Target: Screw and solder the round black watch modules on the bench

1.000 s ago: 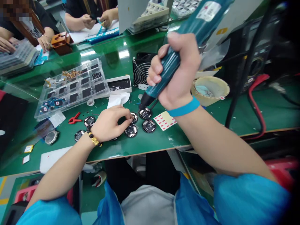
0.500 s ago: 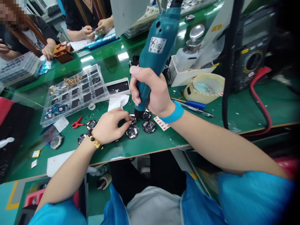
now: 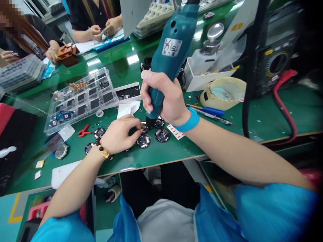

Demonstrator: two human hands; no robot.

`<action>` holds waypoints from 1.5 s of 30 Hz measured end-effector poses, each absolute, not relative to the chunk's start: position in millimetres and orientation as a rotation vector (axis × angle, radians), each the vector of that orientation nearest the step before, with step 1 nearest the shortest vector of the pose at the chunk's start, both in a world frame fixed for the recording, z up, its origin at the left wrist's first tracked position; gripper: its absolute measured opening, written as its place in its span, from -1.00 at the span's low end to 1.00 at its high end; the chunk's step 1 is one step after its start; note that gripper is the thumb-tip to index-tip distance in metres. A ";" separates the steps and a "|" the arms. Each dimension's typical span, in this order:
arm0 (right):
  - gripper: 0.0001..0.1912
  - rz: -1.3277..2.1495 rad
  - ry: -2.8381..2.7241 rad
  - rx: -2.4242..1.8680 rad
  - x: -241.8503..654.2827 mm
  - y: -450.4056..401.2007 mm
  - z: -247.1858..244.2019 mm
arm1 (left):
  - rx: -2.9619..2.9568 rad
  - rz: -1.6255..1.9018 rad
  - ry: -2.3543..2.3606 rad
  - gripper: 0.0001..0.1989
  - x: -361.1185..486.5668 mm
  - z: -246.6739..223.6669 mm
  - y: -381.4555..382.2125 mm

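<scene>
My right hand [image 3: 164, 95] is wrapped round a teal electric screwdriver [image 3: 168, 50], its black tip pointing down at a small round black watch part [image 3: 144, 126]. My left hand [image 3: 123, 133] is closed at the fingertips against the edge of that part, which is mostly hidden by the fingers and the tip. Close by on the green bench lie more round black watch parts, one just in front [image 3: 143, 141] and another to the right [image 3: 162, 135]. Further ones lie left of my left hand, partly behind the wrist.
A clear compartment box [image 3: 83, 101] with small parts stands at the back left. A red clamp [image 3: 83, 130] and a watch case [image 3: 62, 151] lie at left. At right are a tape roll [image 3: 222, 94], a blue-handled tool [image 3: 213, 111] and a multimeter [image 3: 275, 64]. Two people sit opposite.
The whole view has shifted slightly. Both hands and the screwdriver keep nearly the same pose over the same round part.
</scene>
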State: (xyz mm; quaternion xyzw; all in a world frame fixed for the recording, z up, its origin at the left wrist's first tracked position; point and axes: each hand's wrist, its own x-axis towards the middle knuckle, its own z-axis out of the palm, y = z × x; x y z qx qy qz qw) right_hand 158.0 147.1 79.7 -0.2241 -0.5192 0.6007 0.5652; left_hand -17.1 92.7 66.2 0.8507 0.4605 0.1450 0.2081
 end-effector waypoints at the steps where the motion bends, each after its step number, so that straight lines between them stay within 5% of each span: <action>1: -0.38 1.407 -1.227 -0.533 157.8 146.4 80.2 | 2.369 0.403 1.282 -0.88 -17.3 65.9 92.7; 23: -0.60 1.396 -1.491 -0.309 158.2 120.3 77.0 | 2.438 0.492 1.242 -0.87 -19.5 60.5 93.5; 31: -0.46 1.368 -1.365 -0.337 161.3 124.5 84.3 | 2.462 0.407 1.252 -0.90 -19.5 63.5 92.4; 39: -0.60 1.345 -1.087 -0.351 167.2 139.1 97.6 | 2.464 0.351 1.246 -0.89 -16.4 63.4 92.1; 45: -0.45 1.363 -0.985 -0.410 165.6 151.0 90.3 | 2.475 0.372 1.253 -0.90 -15.3 60.7 92.2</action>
